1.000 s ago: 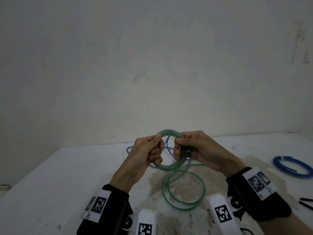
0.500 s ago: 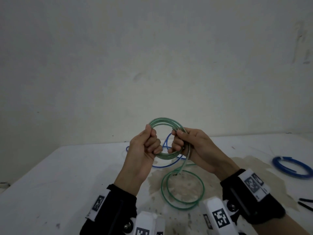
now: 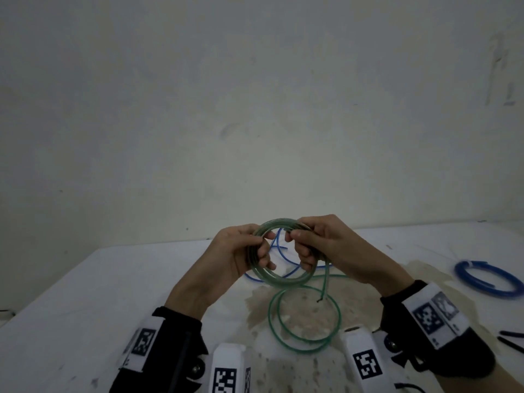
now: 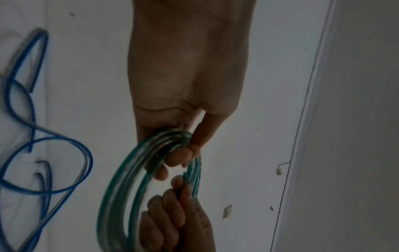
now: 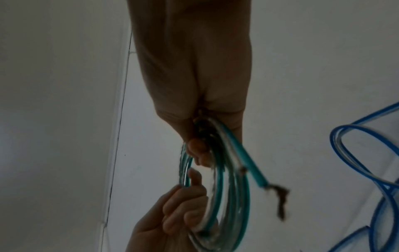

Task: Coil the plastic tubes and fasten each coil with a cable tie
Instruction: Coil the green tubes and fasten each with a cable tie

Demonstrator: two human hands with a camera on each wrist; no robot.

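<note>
Both hands hold the green tube [image 3: 279,280] coil above the worktop [image 3: 113,282]. The left hand [image 3: 235,255] grips its left side so the turns stay together, and the right hand [image 3: 317,245] grips the right side to wind on more. Loose loops lie below.

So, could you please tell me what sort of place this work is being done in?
Probably a plain workroom or makeshift bench, not a home: a stained white table against a bare scuffed wall, with only tubes, a blue coil and black cable ties on it.
</note>
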